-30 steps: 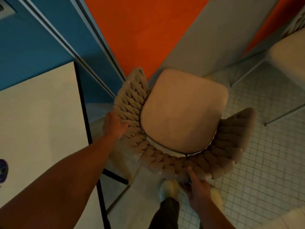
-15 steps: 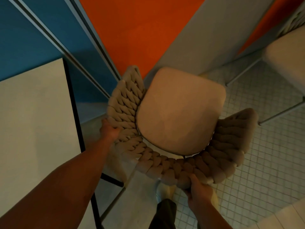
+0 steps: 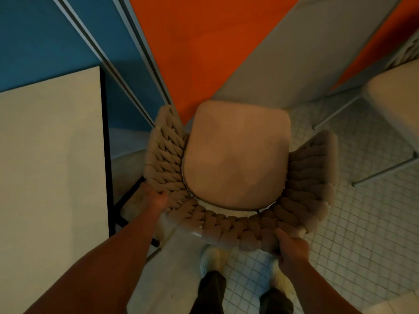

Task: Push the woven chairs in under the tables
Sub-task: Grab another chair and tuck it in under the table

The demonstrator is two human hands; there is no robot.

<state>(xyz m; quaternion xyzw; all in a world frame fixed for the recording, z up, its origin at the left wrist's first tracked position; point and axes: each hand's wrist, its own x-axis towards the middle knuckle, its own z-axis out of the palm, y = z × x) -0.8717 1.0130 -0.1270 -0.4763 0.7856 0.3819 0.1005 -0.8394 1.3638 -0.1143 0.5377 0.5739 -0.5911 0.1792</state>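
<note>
Swung round to face straight ahead, the woven chair [image 3: 235, 155] stands beside the white surface [image 3: 49, 166], not yet under it, with the left hand [image 3: 156, 200] and right hand [image 3: 292, 248] gripping its backrest, fingers curled.

The beige chair with a chunky braided back and tan padded seat [image 3: 235, 159] stands upright just beside the cream, black-edged surface [image 3: 49, 155], apart from it.

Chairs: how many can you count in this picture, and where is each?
2. One woven chair stands in the middle, the left hand and right hand gripping its back. A second chair is cut off at the right edge. More may be out of view.
</note>
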